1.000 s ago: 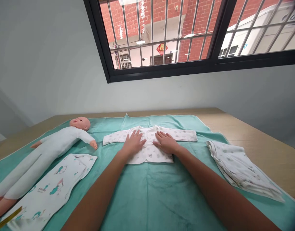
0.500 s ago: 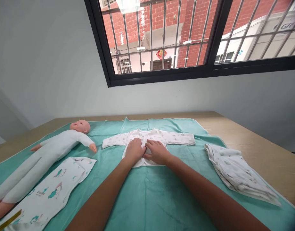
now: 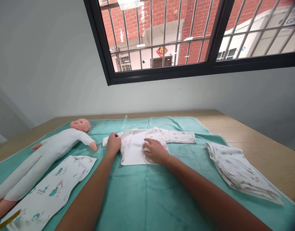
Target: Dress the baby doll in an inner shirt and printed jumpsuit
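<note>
White baby jacket (image 3: 133, 154) lies on green towel (image 3: 147, 192), near middle of bench's (image 3: 260, 150) far edge, one front turned open. Left hand (image 3: 114, 143) at jacket's left side: fingers curled in; cannot tell whether they pinch cloth. Right hand (image 3: 155, 151) rests on jacket, fingers bent, slightly spread. Doll (image 3: 58, 141) lies toward bench's far left corner; folded cloth (image 3: 241, 171) near right edge.

Indoors, home or classroom unclear: doll (image 3: 63, 141) and clothes (image 3: 131, 153) lie on the table (image 3: 253, 144), barred window (image 3: 218, 33) above it.
</note>
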Demonstrator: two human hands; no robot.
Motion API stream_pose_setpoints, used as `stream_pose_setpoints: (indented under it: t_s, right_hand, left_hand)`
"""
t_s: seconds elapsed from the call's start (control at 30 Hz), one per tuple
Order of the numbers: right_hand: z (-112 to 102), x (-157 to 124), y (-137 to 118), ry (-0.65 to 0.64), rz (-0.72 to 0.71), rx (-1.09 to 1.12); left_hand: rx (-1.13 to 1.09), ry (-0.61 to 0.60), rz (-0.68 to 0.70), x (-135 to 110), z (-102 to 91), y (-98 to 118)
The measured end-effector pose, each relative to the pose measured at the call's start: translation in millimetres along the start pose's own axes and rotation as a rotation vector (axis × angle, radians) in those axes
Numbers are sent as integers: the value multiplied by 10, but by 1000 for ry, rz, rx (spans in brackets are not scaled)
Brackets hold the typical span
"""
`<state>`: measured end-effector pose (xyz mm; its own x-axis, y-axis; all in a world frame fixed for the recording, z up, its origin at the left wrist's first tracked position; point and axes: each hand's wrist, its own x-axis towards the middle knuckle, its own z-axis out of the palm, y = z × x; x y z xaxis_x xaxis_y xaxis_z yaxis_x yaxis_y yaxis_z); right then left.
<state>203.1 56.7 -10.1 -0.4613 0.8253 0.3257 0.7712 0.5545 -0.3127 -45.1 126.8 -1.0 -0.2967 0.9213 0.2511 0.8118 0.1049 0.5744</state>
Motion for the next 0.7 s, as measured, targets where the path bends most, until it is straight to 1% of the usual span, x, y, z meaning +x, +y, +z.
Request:
stream_pose_setpoints:
  t_s: [0.1, 0.17, 0.23, 0.3, 0.37, 0.43, 0.5, 0.57, 0.63, 0.7]
  right_hand:
    - [-25, 14, -3, 37, 4, 29]
    - [-54, 23, -11, 54, 28, 27]
    - [-85, 28, -26, 73, 81, -9]
    - [-108, 30, -42, 83, 155, -74]
    - [-117, 32, -49, 50, 248, -120]
    - [-116, 40, -37, -2, 353, -116]
    - [-127, 61, 7, -28, 434, -49]
    - [-177, 96, 99, -7, 479, 66]
    - [-288, 131, 253, 23, 521, 170]
    - [-461, 142, 467, 45, 578, 197]
  left_hand:
    - [-14, 27, 32, 21, -6, -136]
    - [-33, 40, 81, -2, 13, -121]
    - [-46, 48, 159, -43, 26, -34]
    - [-50, 46, 251, -101, 30, 102]
    - [-36, 30, 360, -180, 39, 255]
    - [5, -49, 475, -277, 70, 395]
    - [43, -192, 558, -377, 128, 491]
    - [66, -332, 607, -459, 193, 529]
    - [106, -396, 631, -504, 243, 521]
    - [165, -407, 629, -510, 266, 493]
